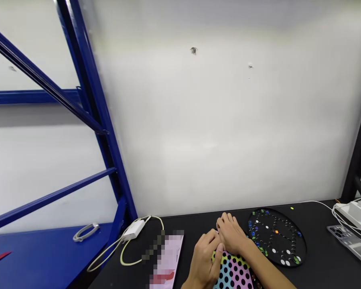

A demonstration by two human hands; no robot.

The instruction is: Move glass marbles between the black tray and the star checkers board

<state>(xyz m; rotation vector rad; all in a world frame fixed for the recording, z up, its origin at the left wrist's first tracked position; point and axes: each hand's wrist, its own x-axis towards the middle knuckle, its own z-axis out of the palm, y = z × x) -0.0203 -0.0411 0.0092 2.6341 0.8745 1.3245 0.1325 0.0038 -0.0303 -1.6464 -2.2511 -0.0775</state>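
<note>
A multicoloured board (238, 269) with pink, blue and yellow areas and rows of black dots lies in front of me at the lower edge of the view. My left hand (205, 257) is closed at its upper left side, thumb and fingers pinched together. Across its far end lies my right hand (231, 233), fingers curled round that edge. The two hands touch and hide the board's upper part. Beside my right hand sits a round black game board (284, 237) with holes, glass marbles, white discs and a small orange piece.
On the left lie a blurred pink flat item (168, 261) and a white charger (134, 230) with its cable. A blue rack post (108, 120) rises there. At the right are a phone (349, 243) and a power strip (357, 214) with cables. A white wall (222, 132) stands behind.
</note>
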